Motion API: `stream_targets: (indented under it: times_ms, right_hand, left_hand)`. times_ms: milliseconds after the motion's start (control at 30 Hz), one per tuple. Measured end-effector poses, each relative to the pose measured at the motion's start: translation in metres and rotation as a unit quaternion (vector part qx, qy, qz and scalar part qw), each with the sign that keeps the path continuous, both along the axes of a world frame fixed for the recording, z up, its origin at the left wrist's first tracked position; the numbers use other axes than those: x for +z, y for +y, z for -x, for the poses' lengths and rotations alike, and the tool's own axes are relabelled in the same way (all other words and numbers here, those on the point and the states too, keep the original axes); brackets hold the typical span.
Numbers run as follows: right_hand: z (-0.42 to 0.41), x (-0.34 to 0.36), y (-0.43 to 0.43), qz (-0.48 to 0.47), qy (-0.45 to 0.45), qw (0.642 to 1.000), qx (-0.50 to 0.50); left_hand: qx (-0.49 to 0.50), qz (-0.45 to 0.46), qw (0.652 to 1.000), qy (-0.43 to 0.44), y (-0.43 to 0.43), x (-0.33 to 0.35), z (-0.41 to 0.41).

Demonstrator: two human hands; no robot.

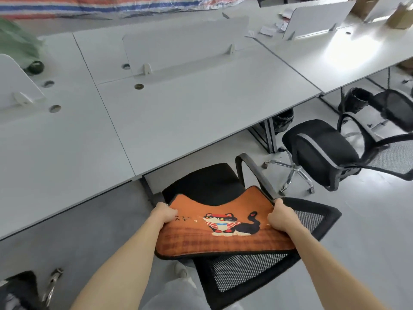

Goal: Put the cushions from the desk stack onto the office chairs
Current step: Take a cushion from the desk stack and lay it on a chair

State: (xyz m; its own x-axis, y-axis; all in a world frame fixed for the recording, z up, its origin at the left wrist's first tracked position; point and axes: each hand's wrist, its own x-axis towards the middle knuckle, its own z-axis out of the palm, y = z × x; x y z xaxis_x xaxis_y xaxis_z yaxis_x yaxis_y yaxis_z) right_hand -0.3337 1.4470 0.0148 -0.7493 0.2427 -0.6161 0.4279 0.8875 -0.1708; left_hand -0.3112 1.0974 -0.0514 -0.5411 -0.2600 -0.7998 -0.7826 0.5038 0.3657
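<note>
Setting a cushion on the near chair, seen from head height. At left, our left hand (pixel 164 213) grips the cushion's left edge, fingers curled round it. Between the hands, the orange cat-print cushion (pixel 201 240) is held face up and sags a little in the middle. It hangs above the mesh backrest (pixel 245 271) of the near chair, and its far edge reaches out over the black seat (pixel 205 183). We judge that it is not yet resting on that seat. At right, our right hand (pixel 280 217) grips the opposite edge in the same way, close to the chair's armrest (pixel 252 168). To seat it well, we should carry the cushion forward clear of the backrest and keep both edges level. We then lower the far edge first between the armrests and let go only once it lies flat and centred. Farther right, a second chair (pixel 319 151) stands with a bare seat, near the desk (pixel 178 113).
</note>
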Motion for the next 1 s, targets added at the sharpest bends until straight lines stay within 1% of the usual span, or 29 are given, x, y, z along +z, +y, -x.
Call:
stream_targets:
  times_ms: [67,167,367,400,433,500,633,700,833,1000]
  right_hand:
    - [0.022,-0.005,0.007,-0.020,-0.012,0.999,0.023]
    - [0.046,-0.015,0.011,-0.044,-0.033,0.997,0.062]
    - [0.109,-0.038,0.008,-0.052,-0.066,0.984,0.156]
    - [0.110,-0.038,0.009,-0.046,-0.068,0.986,0.147]
    - [0.139,-0.055,0.008,-0.042,-0.079,0.976,0.198]
    - [0.151,-0.064,0.004,-0.029,-0.071,0.973,0.218]
    - [0.172,-0.104,0.004,-0.018,-0.034,0.975,0.220]
    - [0.179,-0.124,-0.002,0.002,-0.018,0.979,0.202]
    - [0.189,-0.159,-0.011,0.046,0.012,0.982,0.181]
    - [0.216,-0.208,-0.024,0.085,0.053,0.988,0.121]
  left_hand:
    - [0.021,-0.001,1.000,-0.017,0.004,-0.011,0.004]
    - [0.055,-0.007,0.998,-0.016,0.012,-0.028,0.010]
    - [0.129,0.018,0.991,-0.010,0.030,-0.033,0.019]
    - [0.131,0.024,0.991,-0.008,0.034,-0.031,0.019]
    - [0.175,0.040,0.984,-0.017,0.046,-0.041,0.022]
    - [0.202,0.055,0.978,-0.016,0.051,-0.047,0.019]
    - [0.242,0.097,0.965,-0.031,0.077,-0.078,0.018]
    - [0.259,0.121,0.958,-0.033,0.089,-0.091,0.020]
    - [0.320,0.121,0.940,0.003,0.094,-0.122,0.032]
    - [0.369,0.123,0.920,0.052,0.084,-0.166,0.063]
